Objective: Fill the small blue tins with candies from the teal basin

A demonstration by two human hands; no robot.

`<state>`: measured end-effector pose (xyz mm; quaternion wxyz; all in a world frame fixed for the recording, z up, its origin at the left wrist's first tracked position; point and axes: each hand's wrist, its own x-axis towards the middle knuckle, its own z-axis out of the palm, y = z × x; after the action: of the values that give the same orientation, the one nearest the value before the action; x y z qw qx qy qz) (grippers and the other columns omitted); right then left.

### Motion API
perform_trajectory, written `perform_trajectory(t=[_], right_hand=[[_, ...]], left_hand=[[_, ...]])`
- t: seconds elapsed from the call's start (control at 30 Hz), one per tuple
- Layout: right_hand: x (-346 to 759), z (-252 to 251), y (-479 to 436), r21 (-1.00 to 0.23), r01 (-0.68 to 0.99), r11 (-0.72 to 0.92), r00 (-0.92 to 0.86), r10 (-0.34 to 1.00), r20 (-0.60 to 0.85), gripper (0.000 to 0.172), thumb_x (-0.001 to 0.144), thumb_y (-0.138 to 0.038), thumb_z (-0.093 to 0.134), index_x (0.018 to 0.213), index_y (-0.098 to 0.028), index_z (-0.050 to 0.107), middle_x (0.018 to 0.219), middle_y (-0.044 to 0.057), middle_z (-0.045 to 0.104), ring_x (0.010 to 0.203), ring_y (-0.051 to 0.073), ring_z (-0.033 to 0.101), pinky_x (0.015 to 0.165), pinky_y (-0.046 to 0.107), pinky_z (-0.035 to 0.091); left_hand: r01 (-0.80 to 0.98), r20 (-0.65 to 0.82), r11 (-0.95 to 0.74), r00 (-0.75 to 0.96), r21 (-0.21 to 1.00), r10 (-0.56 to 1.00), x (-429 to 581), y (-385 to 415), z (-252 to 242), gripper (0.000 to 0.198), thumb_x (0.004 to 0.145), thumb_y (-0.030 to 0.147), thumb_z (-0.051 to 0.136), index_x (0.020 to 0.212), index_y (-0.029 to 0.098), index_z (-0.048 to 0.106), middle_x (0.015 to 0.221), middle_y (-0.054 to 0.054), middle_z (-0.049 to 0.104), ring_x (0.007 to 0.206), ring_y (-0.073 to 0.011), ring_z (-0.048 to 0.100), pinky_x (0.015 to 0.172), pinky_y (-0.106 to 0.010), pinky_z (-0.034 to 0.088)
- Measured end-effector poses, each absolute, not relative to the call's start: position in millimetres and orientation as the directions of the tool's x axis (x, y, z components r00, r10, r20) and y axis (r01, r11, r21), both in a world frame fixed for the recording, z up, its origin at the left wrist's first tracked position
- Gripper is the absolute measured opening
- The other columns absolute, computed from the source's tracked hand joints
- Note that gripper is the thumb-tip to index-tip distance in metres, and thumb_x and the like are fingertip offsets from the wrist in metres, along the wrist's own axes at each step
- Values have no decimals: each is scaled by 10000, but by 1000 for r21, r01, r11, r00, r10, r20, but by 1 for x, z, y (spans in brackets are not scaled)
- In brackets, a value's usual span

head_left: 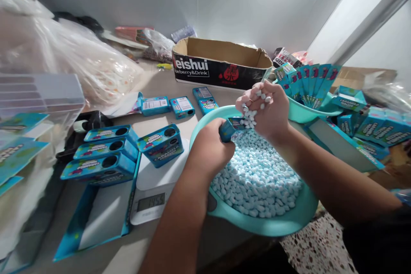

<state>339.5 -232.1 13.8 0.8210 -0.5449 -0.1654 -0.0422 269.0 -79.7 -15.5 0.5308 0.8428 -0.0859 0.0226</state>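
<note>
My left hand (213,147) grips a small blue candy box (227,130), tilted over a turquoise basin (253,226) full of pale blue candies (260,184). Right beside the box's end, my right hand (269,109) is curled around a handful of the same candies (248,117), some of them at the box's opening. Left of the basin, another candy box (161,145) stands on a white digital scale (149,214) with a lit-off grey display. Several more candy boxes (104,150) lie in an open blue display tray (105,222) beside the scale.
A black cardboard box (221,66) stands behind the basin. Several small boxes (156,105) lie behind the scale. At right, a second turquoise basin (298,113) holds flat cartons (310,81), near more blue boxes (382,126). Clear plastic bags (77,60) crowd the left.
</note>
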Motion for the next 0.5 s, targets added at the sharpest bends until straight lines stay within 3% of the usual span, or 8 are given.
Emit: perform_trajectory(t=[0.1, 0.27, 0.37, 0.5], right_hand=[[338, 13, -233, -888, 217, 405, 939, 161, 303, 467, 830, -645, 593, 631, -222, 574, 776, 20, 680, 786, 179, 677, 733, 360, 560], [337, 10, -231, -898, 187, 398, 936, 205, 286, 472, 828, -639, 591, 632, -210, 595, 986, 43, 738, 841, 188, 701, 684, 320, 563], [339, 9, -233, -903, 190, 385, 934, 213, 287, 397, 839, -620, 576, 844, -239, 690, 966, 32, 744, 833, 186, 706, 692, 316, 564], [340, 12, -238, -929, 247, 275, 927, 212, 309, 434, 865, -621, 521, 1092, -286, 679, 921, 25, 742, 782, 195, 701, 731, 366, 565]], left_hand=[[-184, 147, -410, 982, 894, -121, 270, -80, -17, 152, 695, 97, 604, 779, 211, 550, 653, 48, 523, 616, -127, 477, 532, -287, 335], [-165, 139, -434, 986, 886, -92, 271, -80, -19, 151, 677, 94, 607, 762, 205, 550, 668, 38, 545, 639, -137, 498, 555, -287, 348], [-172, 146, -438, 985, 882, -92, 270, -80, -18, 149, 678, 92, 594, 747, 206, 528, 646, 39, 524, 618, -134, 478, 544, -287, 323], [-158, 130, -433, 987, 887, -95, 269, -80, -17, 142, 682, 104, 585, 749, 212, 521, 634, 35, 523, 609, -142, 474, 541, -289, 309]])
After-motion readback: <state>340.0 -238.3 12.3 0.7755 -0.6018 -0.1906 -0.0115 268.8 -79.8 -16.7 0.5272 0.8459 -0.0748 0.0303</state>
